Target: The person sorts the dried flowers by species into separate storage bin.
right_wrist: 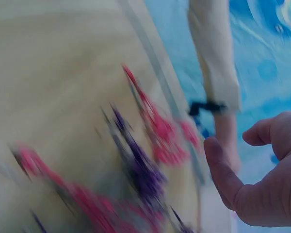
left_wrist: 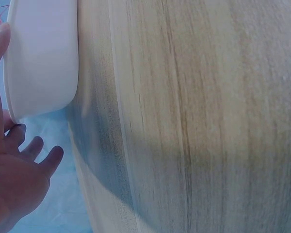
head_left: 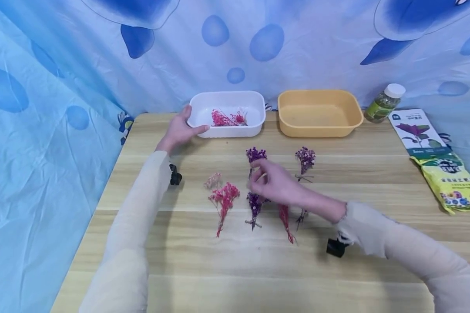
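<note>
My left hand [head_left: 180, 129] holds the left end of a white plastic basin [head_left: 229, 131], its thumb over the front rim. Pink dried flowers [head_left: 224, 118] lie inside that basin. In the left wrist view the fingers [left_wrist: 51, 162] bend near the basin's corner. Over the bunches on the table hovers my right hand [head_left: 276, 182], fingers loosely bent with nothing between them. Around it lie a pink bunch [head_left: 225, 198], purple bunches [head_left: 255, 204] tied with twine, and another pink bunch [head_left: 284, 217] partly hidden beneath the hand. The right wrist view shows the flowers blurred.
A yellow basin [head_left: 320, 130] stands right of the white one. Farther right are a jar with a white lid [head_left: 384, 103], a seed packet [head_left: 417, 132] and a yellow bag [head_left: 450, 180]. A blue patterned curtain [head_left: 235, 48] hangs behind the wooden table [head_left: 203, 282].
</note>
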`<state>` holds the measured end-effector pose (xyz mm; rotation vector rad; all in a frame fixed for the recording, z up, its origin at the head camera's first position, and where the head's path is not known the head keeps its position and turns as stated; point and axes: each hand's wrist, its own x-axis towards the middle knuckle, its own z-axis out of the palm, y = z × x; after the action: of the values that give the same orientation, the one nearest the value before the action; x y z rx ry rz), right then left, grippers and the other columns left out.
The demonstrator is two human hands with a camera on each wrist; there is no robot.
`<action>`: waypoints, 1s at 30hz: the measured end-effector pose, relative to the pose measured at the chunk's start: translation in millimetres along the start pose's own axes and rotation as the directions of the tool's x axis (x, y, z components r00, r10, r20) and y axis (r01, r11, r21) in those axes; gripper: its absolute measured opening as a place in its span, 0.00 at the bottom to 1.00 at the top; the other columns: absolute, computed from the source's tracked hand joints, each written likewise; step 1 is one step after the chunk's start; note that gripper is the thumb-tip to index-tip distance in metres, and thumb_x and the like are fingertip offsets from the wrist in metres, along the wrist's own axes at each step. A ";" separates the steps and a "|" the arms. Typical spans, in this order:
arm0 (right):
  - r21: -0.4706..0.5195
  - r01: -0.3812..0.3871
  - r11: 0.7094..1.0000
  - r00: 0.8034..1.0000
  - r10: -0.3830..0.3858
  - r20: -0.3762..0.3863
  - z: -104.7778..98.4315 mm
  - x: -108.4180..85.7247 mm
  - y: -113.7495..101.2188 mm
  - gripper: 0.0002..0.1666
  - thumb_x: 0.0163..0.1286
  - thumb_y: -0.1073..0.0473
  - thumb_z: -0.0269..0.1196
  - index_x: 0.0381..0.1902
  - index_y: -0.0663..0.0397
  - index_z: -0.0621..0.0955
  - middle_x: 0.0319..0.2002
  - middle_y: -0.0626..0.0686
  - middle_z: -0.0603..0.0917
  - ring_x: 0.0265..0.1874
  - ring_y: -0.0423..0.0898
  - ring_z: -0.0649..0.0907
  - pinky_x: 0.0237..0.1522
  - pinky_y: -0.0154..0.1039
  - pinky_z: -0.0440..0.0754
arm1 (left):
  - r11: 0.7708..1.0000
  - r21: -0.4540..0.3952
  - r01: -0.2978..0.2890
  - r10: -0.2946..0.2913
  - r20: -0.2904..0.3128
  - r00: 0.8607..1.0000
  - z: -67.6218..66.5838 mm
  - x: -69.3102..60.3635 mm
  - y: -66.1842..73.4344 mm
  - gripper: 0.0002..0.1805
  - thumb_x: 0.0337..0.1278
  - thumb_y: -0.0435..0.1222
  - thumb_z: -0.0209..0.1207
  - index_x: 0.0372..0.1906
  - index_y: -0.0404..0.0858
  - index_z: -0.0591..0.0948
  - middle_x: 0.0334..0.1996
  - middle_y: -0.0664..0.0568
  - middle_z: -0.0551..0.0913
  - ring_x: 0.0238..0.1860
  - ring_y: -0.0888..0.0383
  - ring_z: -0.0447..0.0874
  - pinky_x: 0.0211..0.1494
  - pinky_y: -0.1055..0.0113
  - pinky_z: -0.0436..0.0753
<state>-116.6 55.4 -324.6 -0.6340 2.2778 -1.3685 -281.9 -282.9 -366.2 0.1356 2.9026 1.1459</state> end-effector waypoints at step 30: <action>-0.258 0.000 0.966 0.995 -0.024 -0.093 106.7 11.4 12.1 0.62 0.53 0.50 0.79 0.71 0.76 0.57 0.51 0.69 0.74 0.28 0.44 0.77 0.37 0.35 0.85 | 1.000 0.010 -0.011 0.011 -0.012 1.000 0.6 0.5 0.6 0.63 0.50 0.57 0.72 0.79 0.33 0.47 0.79 0.42 0.43 0.78 0.46 0.40 0.78 0.56 0.44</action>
<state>-68.7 -21.7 -383.2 -0.6771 2.5582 -1.1381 -282.4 -282.1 -366.2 0.1454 2.9221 1.1385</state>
